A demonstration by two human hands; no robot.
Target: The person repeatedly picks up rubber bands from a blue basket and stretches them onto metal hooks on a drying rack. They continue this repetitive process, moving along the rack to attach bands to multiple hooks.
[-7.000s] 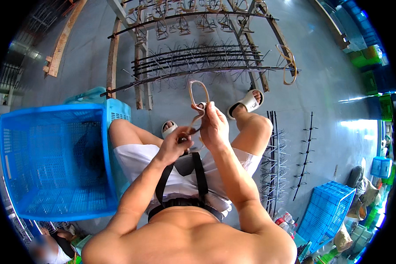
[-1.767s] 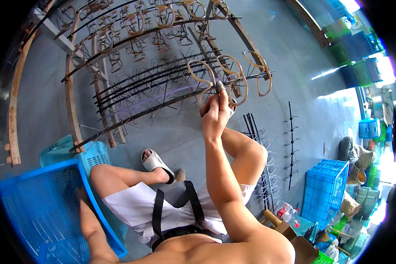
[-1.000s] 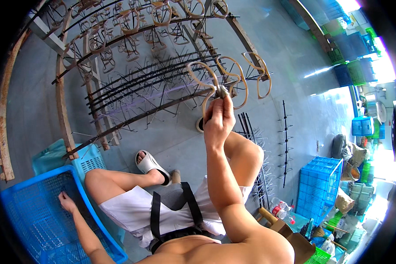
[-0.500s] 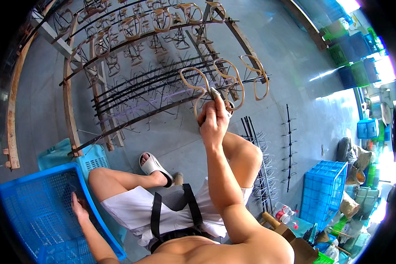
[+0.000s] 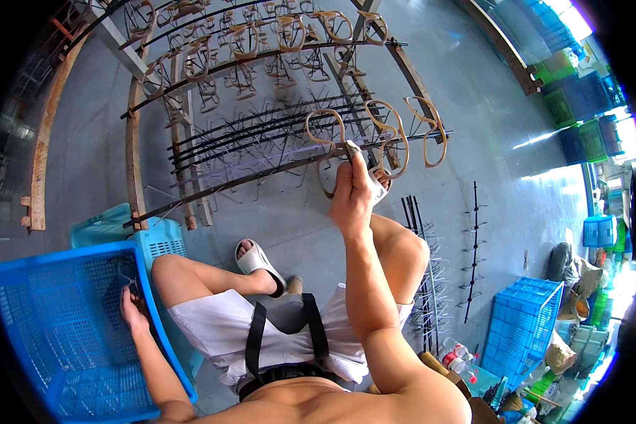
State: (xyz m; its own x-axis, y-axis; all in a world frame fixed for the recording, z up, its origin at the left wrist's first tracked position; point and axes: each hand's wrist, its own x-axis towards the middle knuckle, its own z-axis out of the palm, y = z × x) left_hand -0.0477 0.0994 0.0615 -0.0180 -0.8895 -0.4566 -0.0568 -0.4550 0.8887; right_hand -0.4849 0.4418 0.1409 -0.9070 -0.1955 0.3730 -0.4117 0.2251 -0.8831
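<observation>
My right hand [image 5: 352, 198] reaches forward to a dark rod [image 5: 283, 168] on the near side of a rack. Its fingers are closed at a tan, S-shaped looped frame [image 5: 325, 116] hanging there; the grip covers part of the loop. A small grey covering [image 5: 353, 147] shows at a fingertip. To the right, two similar looped frames [image 5: 401, 145] [image 5: 438, 145] hang on the same rod. My left hand [image 5: 131, 308] is inside a blue plastic basket [image 5: 71, 256], fingers bent. A thin dark looped shape [image 5: 126, 271] shows just above its fingertips, too faint to name.
Behind, a metal rack [image 5: 136, 141] carries rows of looped frames [image 5: 290, 34]. Hooked rods [image 5: 422, 268] lie on the floor to the right, with another rod [image 5: 473, 247] beyond. A blue crate [image 5: 521, 321] and plastic bottles [image 5: 461, 364] are right; a teal stool [image 5: 159, 244] is left.
The rack and hanging frames appear shifted to the right as the view turns slightly. My right hand stays at the same looped frame; my left hand remains inside the basket.
</observation>
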